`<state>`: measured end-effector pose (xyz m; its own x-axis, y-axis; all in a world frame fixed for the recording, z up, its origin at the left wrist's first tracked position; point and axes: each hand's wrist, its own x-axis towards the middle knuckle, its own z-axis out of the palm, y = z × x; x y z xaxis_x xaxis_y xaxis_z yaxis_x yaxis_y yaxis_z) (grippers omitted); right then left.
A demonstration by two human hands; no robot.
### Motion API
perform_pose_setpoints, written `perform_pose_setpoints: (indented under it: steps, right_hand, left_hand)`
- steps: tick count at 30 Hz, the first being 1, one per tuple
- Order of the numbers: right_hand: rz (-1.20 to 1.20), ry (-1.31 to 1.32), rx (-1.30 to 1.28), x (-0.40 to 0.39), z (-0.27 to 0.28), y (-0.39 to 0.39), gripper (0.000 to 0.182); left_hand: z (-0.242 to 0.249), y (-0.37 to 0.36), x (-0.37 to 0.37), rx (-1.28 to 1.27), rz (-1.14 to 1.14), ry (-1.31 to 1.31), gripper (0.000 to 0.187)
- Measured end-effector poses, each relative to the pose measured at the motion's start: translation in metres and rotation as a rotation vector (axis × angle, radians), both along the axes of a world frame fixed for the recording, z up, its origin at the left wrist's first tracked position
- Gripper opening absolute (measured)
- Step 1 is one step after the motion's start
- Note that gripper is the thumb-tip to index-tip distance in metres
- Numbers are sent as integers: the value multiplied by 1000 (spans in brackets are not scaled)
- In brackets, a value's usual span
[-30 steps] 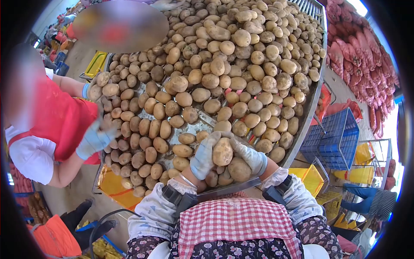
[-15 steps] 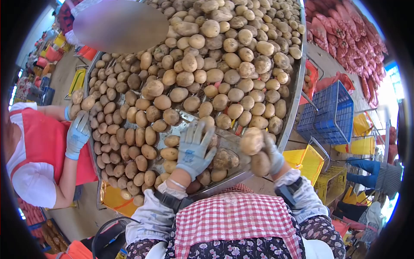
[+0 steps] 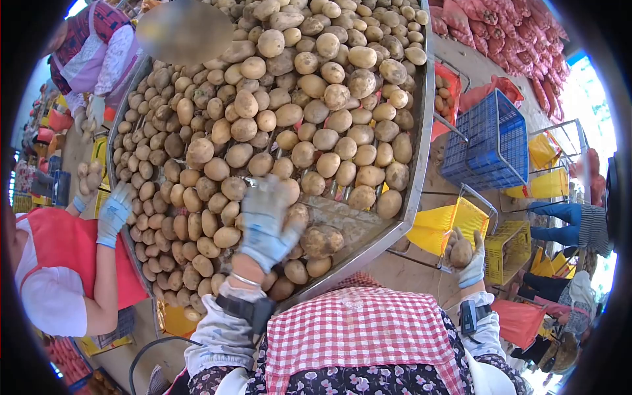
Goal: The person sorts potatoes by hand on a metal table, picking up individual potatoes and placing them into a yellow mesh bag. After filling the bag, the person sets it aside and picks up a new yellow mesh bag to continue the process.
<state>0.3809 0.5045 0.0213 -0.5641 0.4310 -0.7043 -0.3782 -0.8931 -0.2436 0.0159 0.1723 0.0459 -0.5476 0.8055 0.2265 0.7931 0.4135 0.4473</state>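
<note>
My left hand (image 3: 266, 220), in a grey-blue glove, reaches over the potatoes on the metal table. Its fingers are blurred by motion, and they lie against a potato by the fingertips. Just right of that hand rests a large rough potato (image 3: 321, 241) near the table's front edge (image 3: 368, 249). Off the table's right side, my right hand (image 3: 469, 260) is gloved too, palm up, with its fingers curled round potatoes (image 3: 460, 253). A yellow mesh bag (image 3: 442, 226) hangs on a frame just beyond it.
A blue crate (image 3: 485, 146) and a yellow crate (image 3: 505, 250) stand at the right. Red net sacks (image 3: 503, 49) are piled behind. At the left, a co-worker's gloved hand (image 3: 114, 214) is beside the potatoes. Another person (image 3: 95, 49) stands at the upper left.
My right hand has moved right, away from the table, with potatoes in it. My left hand has shifted slightly left and up. The view has turned, and another person shows more fully at the upper left.
</note>
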Motion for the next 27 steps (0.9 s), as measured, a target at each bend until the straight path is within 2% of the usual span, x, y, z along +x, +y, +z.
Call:
perform_pose_setpoints:
  steps: [1, 2, 3, 4, 5, 7, 8, 10, 12, 13, 14, 16, 17, 22, 24, 25, 26, 27]
  right_hand:
    - [68, 42, 47, -33, 29, -18, 56]
    - [71, 42, 45, -56, 48, -29, 56]
    - [223, 21, 168, -77, 62, -37, 53]
    - [371, 1, 293, -94, 68, -43, 51]
    - [374, 1, 288, -108, 68, -49, 51]
    - [729, 180, 459, -139, 67, -57, 41]
    - [741, 192, 458, -156, 65, -59, 41]
    - [1335, 6, 796, -185, 57, -69, 45]
    - [1498, -212, 1283, -215, 55, -106, 53]
    - [1657, -415, 1644, -229, 69, -122, 64]
    - [1666, -408, 1651, -241, 69, -134, 64]
    - [2077, -480, 1997, -259, 66, -152, 68]
    - [2175, -453, 2072, -266, 65, -158, 76]
    - [2146, -264, 2103, -277, 51, -153, 74]
    - [2100, -103, 1557, -279, 33, -139, 61]
    - [1862, 137, 1215, -272, 36, -136, 54]
    - [1870, 140, 1220, -269, 33, -131, 54]
    - [1824, 215, 731, -266, 26, -126, 53]
  left_hand:
    - [-4, 1, 8, -3, 1, -2, 64]
    - [-11, 0, 16, -114, -19, 65, 66]
    - [-17, 0, 19, -223, -38, 135, 67]
    - [-21, -3, 15, -223, -36, 140, 67]
    - [-25, -12, 11, -242, 62, 158, 66]
    - [-25, -24, 10, -278, 228, 125, 65]
    - [-23, -32, 8, -281, 242, 131, 65]
    - [-21, -55, 4, -480, 422, 301, 66]
    - [-30, -74, 10, -439, 464, 238, 64]
    - [-32, -81, 17, -379, 495, 213, 63]
    - [-35, -89, 26, -319, 527, 187, 63]
    - [-35, -92, 41, -273, 524, 131, 61]
    - [-28, -89, 47, -180, 481, 117, 61]
    - [-18, -79, 50, 94, 375, 91, 63]
    - [-3, -67, 45, 229, 186, -292, 70]
    - [6, -60, 41, 313, 83, -411, 77]
    - [7, -54, 40, 318, 92, -408, 77]
    - [7, -48, 42, 364, 32, -546, 80]
